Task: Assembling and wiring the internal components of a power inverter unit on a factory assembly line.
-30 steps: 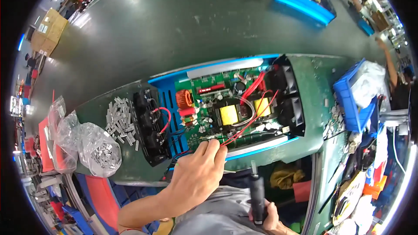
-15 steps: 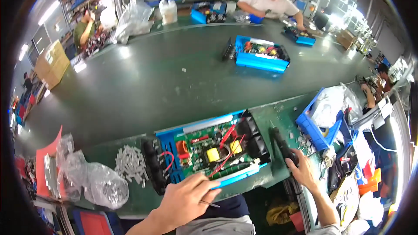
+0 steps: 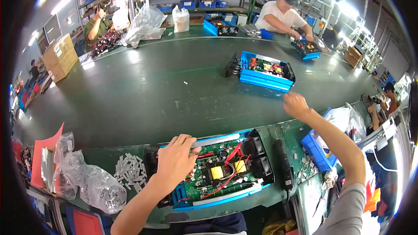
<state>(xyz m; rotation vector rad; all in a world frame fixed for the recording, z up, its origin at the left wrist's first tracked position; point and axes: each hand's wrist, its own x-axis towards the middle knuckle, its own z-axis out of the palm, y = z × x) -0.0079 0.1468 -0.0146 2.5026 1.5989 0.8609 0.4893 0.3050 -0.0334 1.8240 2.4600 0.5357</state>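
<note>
An uncovered blue power inverter point(image 3: 235, 196) lies in front of me, its green circuit board, yellow transformers and red wires exposed. Black fans sit at its right end. My left hand point(image 3: 176, 159) is bent over the far wall toward its left end, thumb inside and fingers outside; part of the grip is hidden. A black electric screwdriver point(image 3: 284, 165) lies on the bench to the right of the case. Out over the bench, my right hand point(image 3: 296, 105) is stretched with loosely bent fingers and nothing visible in it. Just beyond it stands a second blue inverter point(image 3: 266, 78).
Small grey metal pieces point(image 3: 129, 169) are heaped on the left, beside clear plastic bags point(image 3: 102, 187) and a red bin point(image 3: 47, 148). A blue crate point(image 3: 317, 151) stands to the right. Across the bench, a person point(image 3: 281, 15) handles another blue unit point(image 3: 311, 55).
My right hand has let go of the electric screwdriver and moved far forward. My left hand has shifted from the inverter's near edge to its far wall. The view has tilted upward.
</note>
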